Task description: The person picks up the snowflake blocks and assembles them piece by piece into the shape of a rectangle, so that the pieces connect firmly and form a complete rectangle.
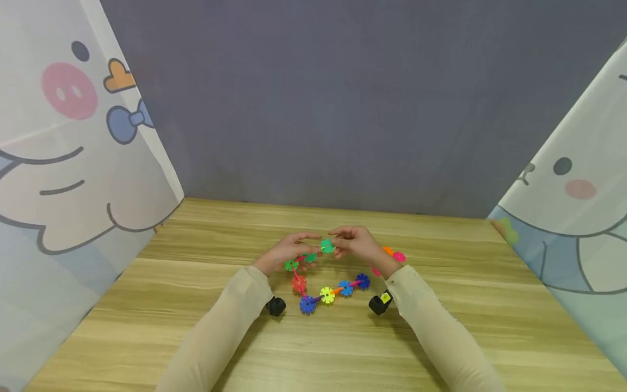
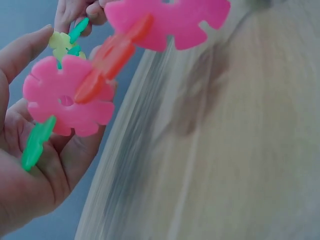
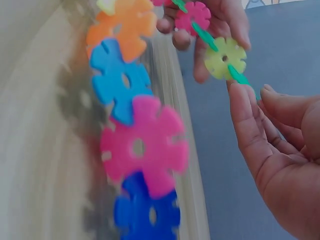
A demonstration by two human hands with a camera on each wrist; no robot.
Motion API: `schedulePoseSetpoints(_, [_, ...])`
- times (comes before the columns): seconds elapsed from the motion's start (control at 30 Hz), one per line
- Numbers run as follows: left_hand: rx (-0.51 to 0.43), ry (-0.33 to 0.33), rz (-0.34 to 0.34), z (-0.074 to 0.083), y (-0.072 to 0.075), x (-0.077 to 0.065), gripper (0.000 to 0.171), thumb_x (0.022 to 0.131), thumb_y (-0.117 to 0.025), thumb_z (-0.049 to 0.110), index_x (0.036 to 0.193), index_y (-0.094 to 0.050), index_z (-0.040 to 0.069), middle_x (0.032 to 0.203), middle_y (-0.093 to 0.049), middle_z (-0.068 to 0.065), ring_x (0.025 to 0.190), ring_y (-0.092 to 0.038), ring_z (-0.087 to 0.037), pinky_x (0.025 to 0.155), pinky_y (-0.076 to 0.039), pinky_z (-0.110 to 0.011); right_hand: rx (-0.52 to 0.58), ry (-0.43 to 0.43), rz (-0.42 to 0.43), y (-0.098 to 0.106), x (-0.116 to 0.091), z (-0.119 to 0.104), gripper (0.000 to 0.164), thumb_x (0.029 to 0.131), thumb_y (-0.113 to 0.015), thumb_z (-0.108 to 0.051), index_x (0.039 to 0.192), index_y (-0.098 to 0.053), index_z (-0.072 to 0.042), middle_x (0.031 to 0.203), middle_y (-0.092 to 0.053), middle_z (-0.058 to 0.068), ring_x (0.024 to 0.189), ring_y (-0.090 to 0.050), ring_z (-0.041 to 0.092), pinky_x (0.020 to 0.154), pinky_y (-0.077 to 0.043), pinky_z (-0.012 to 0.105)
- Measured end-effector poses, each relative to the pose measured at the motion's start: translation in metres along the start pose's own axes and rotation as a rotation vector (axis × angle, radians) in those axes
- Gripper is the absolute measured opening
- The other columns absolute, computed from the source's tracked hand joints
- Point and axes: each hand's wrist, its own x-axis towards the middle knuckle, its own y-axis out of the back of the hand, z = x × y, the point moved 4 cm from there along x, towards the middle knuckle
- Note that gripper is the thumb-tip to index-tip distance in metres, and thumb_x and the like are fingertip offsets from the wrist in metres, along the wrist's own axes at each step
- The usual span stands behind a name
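Both hands hold a chain of notched, flower-shaped plastic discs above the table. My left hand [image 1: 288, 251] pinches a yellow disc [image 3: 225, 58] between thumb and finger; a pink disc [image 2: 67, 100] hangs in front of its palm, with a green disc [image 2: 38, 142] slotted into it. Opposite it, my right hand [image 1: 356, 244] pinches a green disc [image 3: 241, 76] that meets the yellow one's edge. More of the chain hangs toward me in a loop, including a red disc [image 1: 299, 283], a dark blue disc [image 1: 307, 305] and a yellow-green disc [image 1: 327, 295].
Under the hands is a wood-grain table [image 1: 313, 354]. A grey wall [image 1: 323, 109] stands behind it, with cartoon-printed cloth [image 1: 73, 179] on both sides. Black wrist cameras [image 1: 276, 306] hang beneath the sleeves. Past the right wrist, an orange disc [image 1: 388, 251] and a pink disc show.
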Motion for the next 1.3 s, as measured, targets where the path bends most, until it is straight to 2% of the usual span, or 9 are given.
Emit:
schedulePoseSetpoints(0.2, [0.002, -0.016, 0.029, -0.001, 0.004, -0.006, 0.053, 0.099, -0.063, 0.022, 0.149, -0.046, 0.016, 0.12, -0.068, -0.014, 0.084, -0.072, -0.029, 0.055, -0.056, -0.031, -0.014, -0.025, 0.029, 0.023, -0.01, 0.001, 0.041, 0.097, -0.06, 0.004, 0.134, -0.049, 0.017, 0.097, -0.066, 0.017, 0.074, -0.068, 0.018, 0.084, -0.055, 0.057])
schedulePoseSetpoints(0.37, [0.007, -0.044, 0.009, -0.001, 0.006, -0.009, 0.055, 0.1, -0.062, 0.022, 0.151, -0.044, 0.013, 0.123, -0.066, -0.018, 0.077, -0.071, -0.023, 0.054, -0.055, -0.03, -0.074, -0.038, 0.055, 0.049, -0.02, 0.01, 0.04, 0.096, -0.061, 0.005, 0.132, -0.051, 0.017, 0.094, -0.065, 0.012, 0.077, -0.069, 0.023, 0.081, -0.058, 0.051])
schedulePoseSetpoints(0.57, [-0.023, -0.039, -0.011, -0.004, 0.011, -0.01, 0.056, 0.1, -0.063, 0.022, 0.152, -0.043, 0.016, 0.125, -0.065, -0.018, 0.074, -0.069, -0.021, 0.056, -0.057, -0.033, -0.163, -0.06, 0.069, 0.07, -0.031, 0.022, 0.037, 0.094, -0.064, 0.005, 0.127, -0.054, 0.018, 0.094, -0.067, 0.017, 0.078, -0.069, 0.028, 0.074, -0.061, 0.043])
schedulePoseSetpoints(0.77, [-0.021, -0.023, -0.021, -0.006, 0.013, -0.01, 0.058, 0.099, -0.064, 0.025, 0.153, -0.042, 0.02, 0.123, -0.066, -0.016, 0.07, -0.068, -0.018, 0.056, -0.057, -0.032, -0.175, -0.1, 0.04, 0.079, -0.042, 0.032, 0.038, 0.092, -0.065, 0.006, 0.126, -0.053, 0.019, 0.095, -0.065, 0.02, 0.082, -0.07, 0.028, 0.073, -0.061, 0.04])
schedulePoseSetpoints(1.0, [-0.002, -0.013, -0.011, -0.004, 0.012, -0.011, 0.059, 0.099, -0.065, 0.029, 0.153, -0.043, 0.02, 0.123, -0.066, -0.015, 0.066, -0.066, -0.018, 0.057, -0.057, -0.034, -0.236, -0.108, 0.019, 0.085, -0.051, 0.032, 0.038, 0.088, -0.068, 0.007, 0.122, -0.056, 0.019, 0.095, -0.064, 0.021, 0.08, -0.069, 0.029, 0.073, -0.061, 0.041])
schedulePoseSetpoints(1.2, [0.009, 0.005, -0.004, -0.003, 0.01, -0.012, 0.057, 0.099, -0.064, 0.031, 0.152, -0.044, 0.021, 0.123, -0.066, -0.014, 0.063, -0.065, -0.018, 0.057, -0.057, -0.033, -0.321, -0.159, -0.032, 0.088, -0.052, 0.039, 0.039, 0.08, -0.077, 0.005, 0.116, -0.066, 0.014, 0.093, -0.069, 0.016, 0.079, -0.065, 0.02, 0.066, -0.058, 0.032])
schedulePoseSetpoints(1.3, [0.002, 0.009, -0.005, -0.004, 0.009, -0.012, 0.056, 0.1, -0.063, 0.031, 0.152, -0.044, 0.02, 0.123, -0.067, -0.014, 0.062, -0.065, -0.018, 0.056, -0.056, -0.033, -0.365, -0.154, -0.069, 0.087, -0.051, 0.042, 0.038, 0.076, -0.08, 0.005, 0.111, -0.068, 0.013, 0.088, -0.07, 0.011, 0.078, -0.063, 0.017, 0.063, -0.055, 0.027])
